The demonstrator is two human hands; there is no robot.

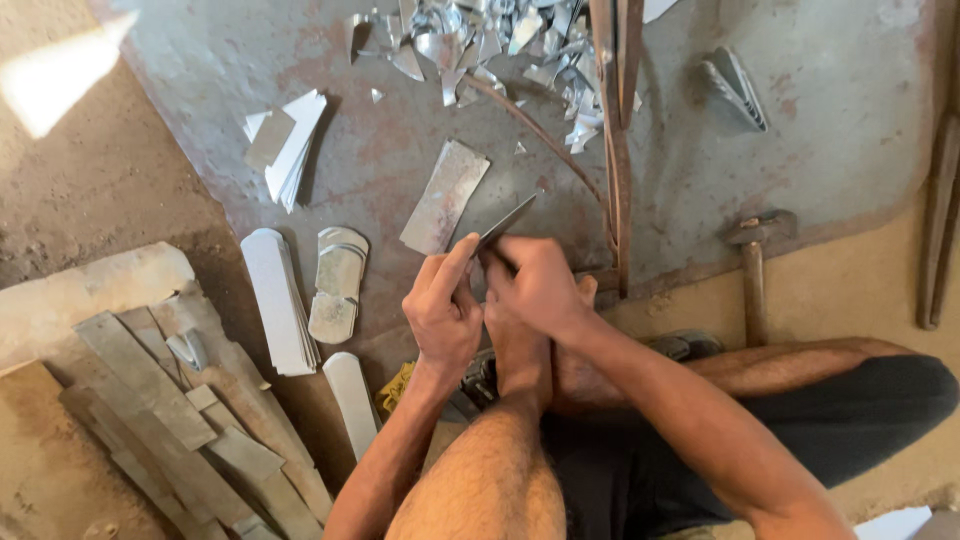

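My left hand [442, 305] and my right hand [535, 285] meet over my raised foot and both grip a thin metal strip [507, 222] that points up and to the right. The strip's free end reaches toward the long upright shear blades [617, 150]. Just left of the strip a flat rectangular metal sheet piece [444, 197] lies on the grey metal floor plate [850, 130]. My knee and shin fill the lower middle of the view.
Shiny metal offcuts [480, 45] are heaped at the top. Stacks of cut rounded strips [280, 300] and shaped pieces [338, 285] lie to the left, white cut pieces [285, 145] above them. A hammer [755, 270] rests at the right. Long metal strips [170, 420] pile up lower left.
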